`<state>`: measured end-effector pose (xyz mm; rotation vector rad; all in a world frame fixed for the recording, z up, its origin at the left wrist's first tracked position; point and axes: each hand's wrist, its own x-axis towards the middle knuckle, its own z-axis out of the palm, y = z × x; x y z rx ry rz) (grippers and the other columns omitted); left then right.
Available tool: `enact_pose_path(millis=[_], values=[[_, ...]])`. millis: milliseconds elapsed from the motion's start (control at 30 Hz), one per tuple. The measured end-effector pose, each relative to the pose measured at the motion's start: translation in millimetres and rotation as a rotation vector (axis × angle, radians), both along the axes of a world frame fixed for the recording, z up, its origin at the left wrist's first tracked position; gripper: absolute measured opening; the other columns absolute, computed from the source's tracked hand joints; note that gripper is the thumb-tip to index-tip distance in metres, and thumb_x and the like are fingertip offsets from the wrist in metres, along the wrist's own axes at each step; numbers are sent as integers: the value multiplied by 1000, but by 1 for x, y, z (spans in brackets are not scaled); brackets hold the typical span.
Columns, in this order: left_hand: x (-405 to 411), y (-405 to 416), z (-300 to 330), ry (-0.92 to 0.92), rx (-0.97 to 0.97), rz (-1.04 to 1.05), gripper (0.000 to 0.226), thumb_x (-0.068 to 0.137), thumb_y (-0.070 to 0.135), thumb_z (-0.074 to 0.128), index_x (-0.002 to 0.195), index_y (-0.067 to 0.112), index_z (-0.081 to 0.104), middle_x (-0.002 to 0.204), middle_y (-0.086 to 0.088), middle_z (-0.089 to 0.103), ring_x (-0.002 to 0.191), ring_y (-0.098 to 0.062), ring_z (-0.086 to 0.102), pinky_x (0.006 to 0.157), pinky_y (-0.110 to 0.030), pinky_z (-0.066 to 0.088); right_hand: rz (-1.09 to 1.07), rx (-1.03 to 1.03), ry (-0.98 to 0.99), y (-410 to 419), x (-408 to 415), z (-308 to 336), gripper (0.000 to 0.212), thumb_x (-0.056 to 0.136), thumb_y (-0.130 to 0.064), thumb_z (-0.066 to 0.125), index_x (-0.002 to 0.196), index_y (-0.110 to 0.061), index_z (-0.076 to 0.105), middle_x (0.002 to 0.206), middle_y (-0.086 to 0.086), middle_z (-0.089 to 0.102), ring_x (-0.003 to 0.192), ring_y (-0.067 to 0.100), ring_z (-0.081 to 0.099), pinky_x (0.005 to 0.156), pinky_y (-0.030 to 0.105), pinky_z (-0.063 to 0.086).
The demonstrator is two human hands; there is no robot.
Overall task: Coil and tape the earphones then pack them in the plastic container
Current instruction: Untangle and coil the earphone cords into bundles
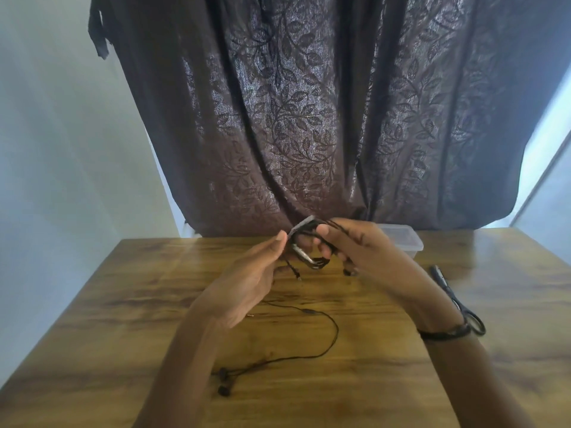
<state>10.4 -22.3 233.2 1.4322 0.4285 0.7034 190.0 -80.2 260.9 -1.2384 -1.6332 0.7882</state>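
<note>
My right hand (355, 245) holds a coiled pair of black earphones (312, 257) above the table, the loops wound around its fingers. My left hand (256, 273) pinches a strip of tape (301, 227) against the top of the coil. A plug end (296, 273) dangles below the coil. A second pair of black earphones (309, 344) lies uncoiled on the table near me, its earbuds (223, 381) at the front. The clear plastic container (404, 239) stands at the table's far edge, behind my right hand.
Black-handled scissors (457, 301) lie on the wooden table (123, 319) to the right of my right forearm. A dark patterned curtain (309, 118) hangs behind the table. A black band circles my right wrist.
</note>
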Motion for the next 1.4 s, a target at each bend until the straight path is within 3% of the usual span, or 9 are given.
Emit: enact_pose_path(millis=[167, 333, 500, 633, 733, 833, 1033, 1200, 1400], values=[[-3, 7, 19, 272, 203, 102, 55, 85, 69, 36, 121, 35, 59, 137, 14, 52, 128, -4, 44, 113, -39, 24, -29, 94, -396, 8, 6, 16, 37, 98, -27, 51, 61, -23, 54, 53, -16, 52, 52, 4, 45, 51, 17, 37], [6, 7, 39, 335, 435, 75, 28, 92, 28, 54, 113, 12, 64, 108, -8, 70, 104, -17, 64, 99, -39, 45, -26, 122, -593, 10, 5, 25, 36, 99, -24, 48, 63, -24, 50, 53, -14, 48, 53, 1, 49, 52, 16, 38], [8, 5, 37, 229, 389, 139, 21, 92, 12, 56, 100, -2, 69, 97, -17, 72, 98, -20, 67, 96, -31, 49, -2, 118, -541, 11, 14, 29, 33, 97, -30, 51, 76, -8, 63, 64, -1, 60, 63, 18, 57, 57, 28, 46], [7, 4, 37, 131, 268, 183, 28, 85, 10, 60, 112, 4, 67, 78, -3, 71, 81, -12, 69, 80, -21, 54, -6, 140, -473, 6, 25, 33, 29, 88, -45, 57, 96, -22, 72, 79, -5, 70, 66, 13, 62, 53, 25, 48], [6, 4, 39, 123, 226, 149, 34, 81, 15, 61, 114, 8, 66, 73, 1, 69, 74, -12, 67, 78, -21, 55, 25, 124, -427, 4, 35, 37, 25, 90, -39, 56, 89, -21, 73, 72, -3, 68, 58, 17, 58, 53, 24, 46], [6, 2, 41, 102, 212, 161, 36, 79, 16, 61, 114, 8, 66, 74, 0, 70, 73, -11, 66, 75, -19, 54, 131, 100, -396, 3, 46, 39, 26, 91, -30, 54, 101, -15, 73, 78, -9, 64, 71, 2, 61, 68, 11, 45], [6, 0, 46, 76, 194, 131, 35, 79, 14, 61, 113, 8, 67, 76, -1, 71, 74, -9, 65, 75, -18, 53, 40, 232, -554, 9, 50, 21, 34, 87, -45, 49, 104, -26, 71, 93, -16, 63, 88, 0, 60, 80, 14, 46], [9, 1, 44, 40, 157, 141, 35, 79, 17, 61, 113, 11, 67, 77, -1, 71, 74, -9, 65, 75, -18, 52, -81, 333, -290, 9, 36, 2, 19, 88, -9, 61, 103, -11, 73, 88, -7, 69, 74, -7, 63, 66, 5, 44], [11, 1, 39, 52, 257, 238, 29, 85, 8, 60, 114, 10, 65, 77, -3, 71, 70, -8, 65, 76, -18, 52, -54, 107, 424, 4, 14, -13, 22, 86, -8, 59, 103, -1, 70, 92, 6, 76, 84, 14, 71, 75, 21, 57]])
